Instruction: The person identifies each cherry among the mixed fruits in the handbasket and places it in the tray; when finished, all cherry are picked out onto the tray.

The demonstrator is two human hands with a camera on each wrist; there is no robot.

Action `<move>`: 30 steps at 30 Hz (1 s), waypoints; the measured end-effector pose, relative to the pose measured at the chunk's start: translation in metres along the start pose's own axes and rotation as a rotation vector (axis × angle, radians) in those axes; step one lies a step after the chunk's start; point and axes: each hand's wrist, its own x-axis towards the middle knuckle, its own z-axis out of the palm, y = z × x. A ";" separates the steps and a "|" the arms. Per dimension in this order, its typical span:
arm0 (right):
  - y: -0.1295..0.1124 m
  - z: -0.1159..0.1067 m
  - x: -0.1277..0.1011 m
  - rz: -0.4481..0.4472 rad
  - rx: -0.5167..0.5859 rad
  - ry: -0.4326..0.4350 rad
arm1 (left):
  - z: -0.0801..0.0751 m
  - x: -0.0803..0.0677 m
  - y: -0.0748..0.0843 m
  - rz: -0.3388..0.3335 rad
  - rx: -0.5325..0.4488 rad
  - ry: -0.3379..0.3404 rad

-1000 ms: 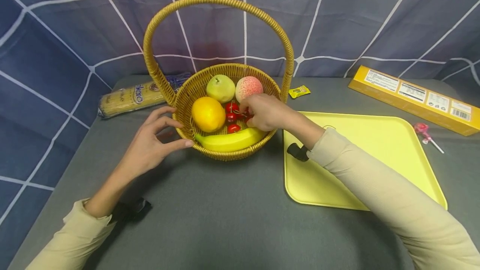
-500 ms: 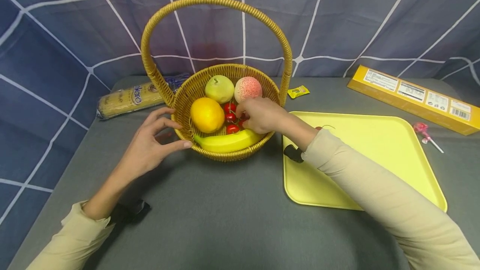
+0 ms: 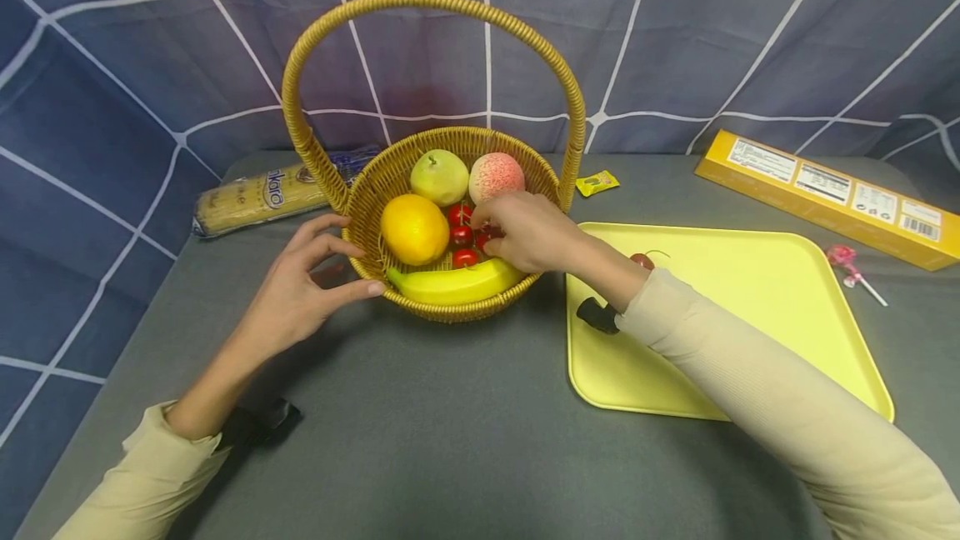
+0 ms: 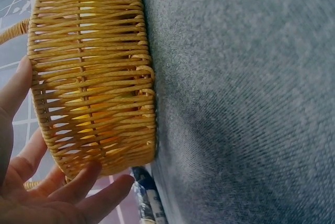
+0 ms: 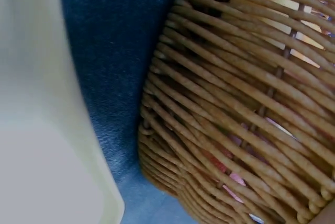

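A wicker basket [image 3: 457, 312] with a tall arched handle holds an orange [image 3: 415, 229], a green pear [image 3: 439, 177], a pink peach [image 3: 497, 177], a banana [image 3: 457, 284] and several red cherries [image 3: 465, 258]. My left hand [image 3: 296, 294] is spread at the basket's left side, thumb and fingertips touching the rim. In the left wrist view, its fingers [image 4: 107, 200] reach around the woven wall. My right hand [image 3: 528, 232] is inside the basket, thumb and index finger pinching a cherry [image 3: 487, 238] between the peach and banana; the hand partly covers this cherry.
A yellow tray [image 3: 750, 323] lies right of the basket under my right forearm, with one cherry [image 3: 642, 260] on it. Behind are a pasta packet [image 3: 258, 200], a small yellow wrapped candy [image 3: 597, 183] and a long yellow box [image 3: 825, 198]. A pink lollipop [image 3: 843, 258] lies beyond the tray.
My right hand has shifted only slightly among the cherries. My forearm has moved a little, so the cherry on the tray shows more fully. My left hand stays at the rim.
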 end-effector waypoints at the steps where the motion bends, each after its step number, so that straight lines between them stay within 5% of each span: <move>1: 0.000 0.000 -0.001 -0.003 0.012 0.020 | 0.000 0.000 0.000 0.001 -0.001 0.000; 18: 0.006 -0.009 -0.024 -0.177 0.274 0.238 | 0.000 0.001 0.002 -0.003 0.000 -0.001; 30: 0.013 -0.024 -0.084 -0.283 0.280 0.314 | 0.001 0.001 0.003 -0.011 0.000 -0.003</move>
